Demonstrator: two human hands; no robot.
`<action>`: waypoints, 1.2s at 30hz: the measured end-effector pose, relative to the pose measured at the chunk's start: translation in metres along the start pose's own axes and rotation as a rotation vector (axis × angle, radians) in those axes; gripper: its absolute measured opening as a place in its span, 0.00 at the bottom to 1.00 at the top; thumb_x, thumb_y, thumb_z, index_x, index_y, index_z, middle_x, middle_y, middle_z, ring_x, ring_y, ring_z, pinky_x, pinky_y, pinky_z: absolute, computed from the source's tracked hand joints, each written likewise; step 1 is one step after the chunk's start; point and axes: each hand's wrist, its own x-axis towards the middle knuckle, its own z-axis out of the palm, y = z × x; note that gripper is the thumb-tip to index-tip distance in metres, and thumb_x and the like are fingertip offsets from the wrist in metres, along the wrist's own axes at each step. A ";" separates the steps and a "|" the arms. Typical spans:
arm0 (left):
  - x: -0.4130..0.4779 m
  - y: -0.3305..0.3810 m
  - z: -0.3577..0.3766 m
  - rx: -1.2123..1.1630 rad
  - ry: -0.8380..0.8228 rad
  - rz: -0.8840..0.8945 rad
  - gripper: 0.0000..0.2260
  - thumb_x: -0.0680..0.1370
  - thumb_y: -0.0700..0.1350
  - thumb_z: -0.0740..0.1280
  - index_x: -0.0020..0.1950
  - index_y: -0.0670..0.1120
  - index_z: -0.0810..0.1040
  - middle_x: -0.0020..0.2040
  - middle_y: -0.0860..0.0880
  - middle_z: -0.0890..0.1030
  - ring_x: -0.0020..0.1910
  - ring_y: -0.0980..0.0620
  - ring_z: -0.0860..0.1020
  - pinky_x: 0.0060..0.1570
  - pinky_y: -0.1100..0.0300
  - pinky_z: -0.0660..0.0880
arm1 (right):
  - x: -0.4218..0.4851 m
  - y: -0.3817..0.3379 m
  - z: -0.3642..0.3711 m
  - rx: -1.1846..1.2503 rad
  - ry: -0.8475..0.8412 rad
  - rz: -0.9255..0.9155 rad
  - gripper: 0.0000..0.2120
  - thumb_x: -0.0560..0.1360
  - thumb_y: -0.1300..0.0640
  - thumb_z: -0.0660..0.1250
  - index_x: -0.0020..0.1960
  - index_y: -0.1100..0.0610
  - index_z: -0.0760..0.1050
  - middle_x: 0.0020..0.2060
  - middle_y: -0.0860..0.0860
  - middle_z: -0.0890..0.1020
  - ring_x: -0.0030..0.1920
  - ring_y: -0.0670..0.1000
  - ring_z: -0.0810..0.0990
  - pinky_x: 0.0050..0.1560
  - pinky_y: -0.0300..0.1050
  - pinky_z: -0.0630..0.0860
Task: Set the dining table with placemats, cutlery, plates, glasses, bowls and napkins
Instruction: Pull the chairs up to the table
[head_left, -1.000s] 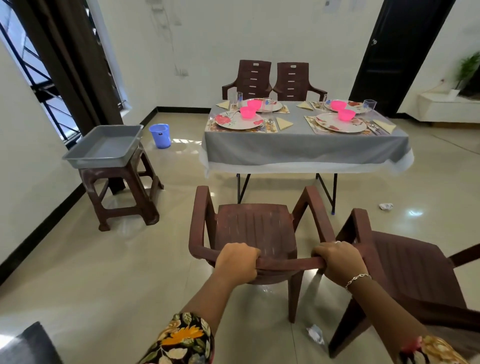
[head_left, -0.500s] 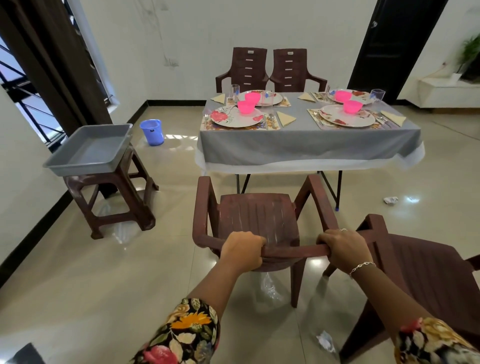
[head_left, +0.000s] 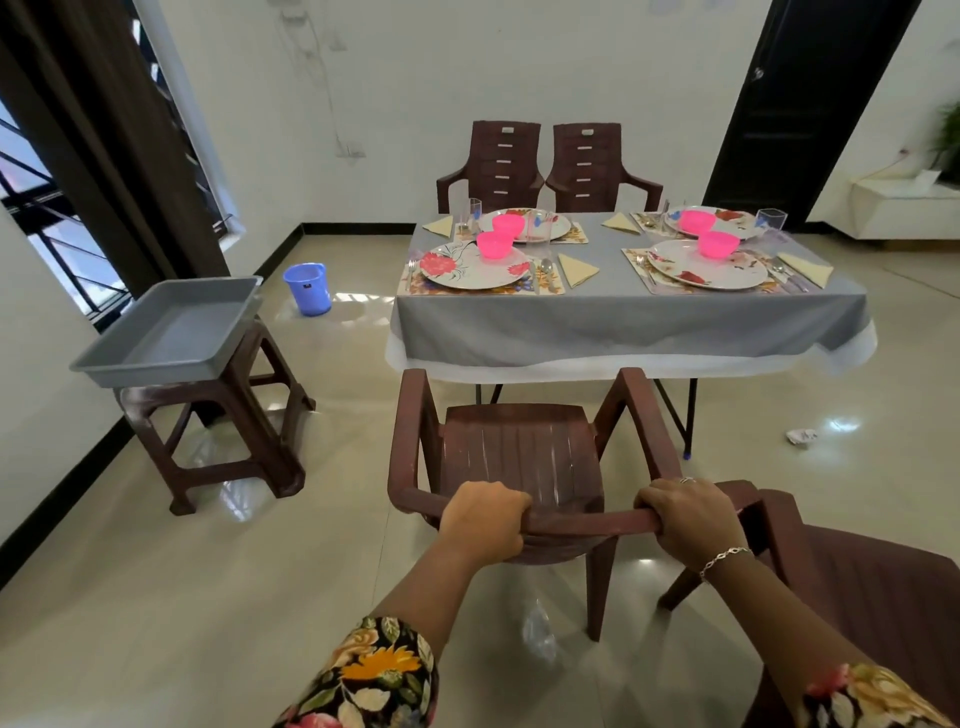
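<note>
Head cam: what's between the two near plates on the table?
Head view, left to right: a spoon beside the left plate, a folded yellow napkin, bare grey tablecloth, then a fork beside the right plate.

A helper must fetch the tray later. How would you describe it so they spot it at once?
Start at the dining table with the grey cloth and look left, toward the window. A brown stool stands there, with the tray on top. It is a shallow grey rectangle, unlike the blue bucket on the floor behind.
</note>
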 end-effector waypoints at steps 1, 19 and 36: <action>0.007 -0.003 0.000 0.005 -0.004 -0.007 0.06 0.74 0.44 0.63 0.50 0.46 0.76 0.45 0.46 0.81 0.45 0.44 0.79 0.45 0.55 0.73 | 0.007 0.004 0.004 0.003 0.009 0.000 0.13 0.54 0.57 0.79 0.30 0.47 0.77 0.23 0.43 0.76 0.24 0.46 0.75 0.27 0.39 0.72; 0.096 -0.030 -0.003 0.008 0.015 -0.026 0.10 0.73 0.46 0.63 0.52 0.47 0.77 0.47 0.46 0.82 0.47 0.44 0.79 0.48 0.54 0.76 | 0.088 0.055 0.029 0.031 0.098 -0.062 0.13 0.52 0.59 0.79 0.30 0.49 0.77 0.24 0.44 0.77 0.25 0.49 0.77 0.27 0.41 0.75; 0.144 -0.042 -0.012 0.067 0.020 -0.058 0.10 0.75 0.46 0.61 0.54 0.46 0.75 0.49 0.46 0.81 0.48 0.45 0.78 0.46 0.55 0.72 | 0.136 0.081 0.037 0.036 0.166 -0.101 0.13 0.48 0.59 0.77 0.28 0.49 0.76 0.24 0.44 0.77 0.25 0.49 0.76 0.25 0.41 0.73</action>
